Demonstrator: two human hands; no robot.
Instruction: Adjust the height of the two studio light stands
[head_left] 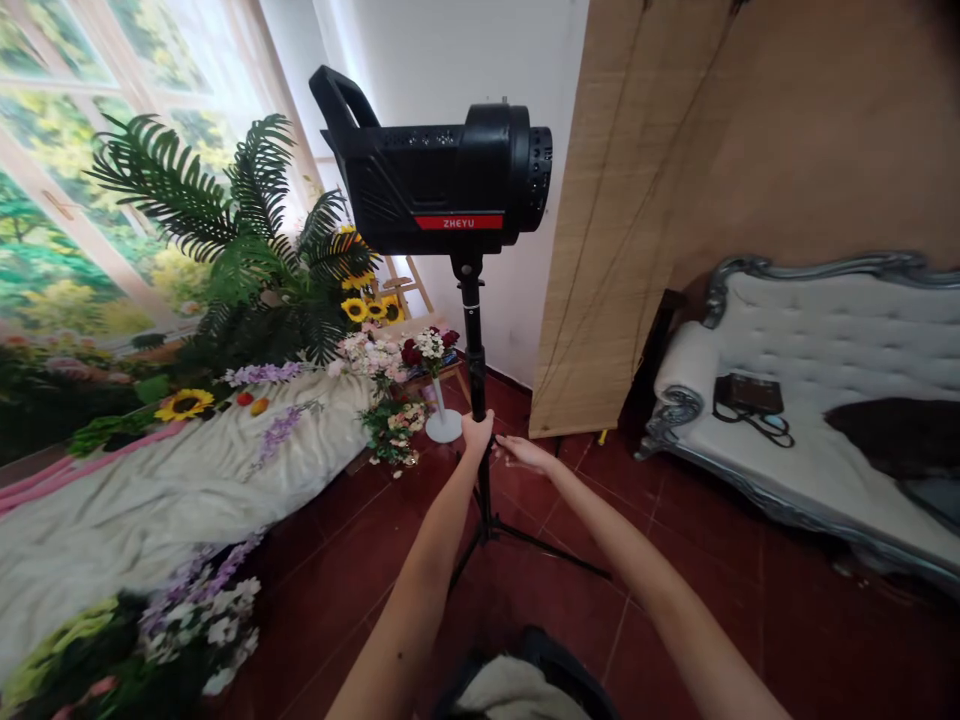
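A black studio light (450, 180) with a red ZHEYU label is mounted on top of a black light stand (472, 340). My left hand (477, 433) is closed around the stand's pole, below the light. Just right of the pole, my right hand (526, 453) reaches toward the stand with its fingers stretched out and apart. Its fingertips are close to the pole near my left hand; whether they touch a knob there I cannot make out. The stand's legs (555, 552) spread over the red tiled floor.
To the left, a cloth-draped platform (300, 490) carries flowers and fruit beside a large palm plant (247, 240). A white round-based stand (444, 425) is behind the pole. Right of it hang a bamboo blind (600, 250) and a tufted sofa (825, 330) with a dark bag (750, 395).
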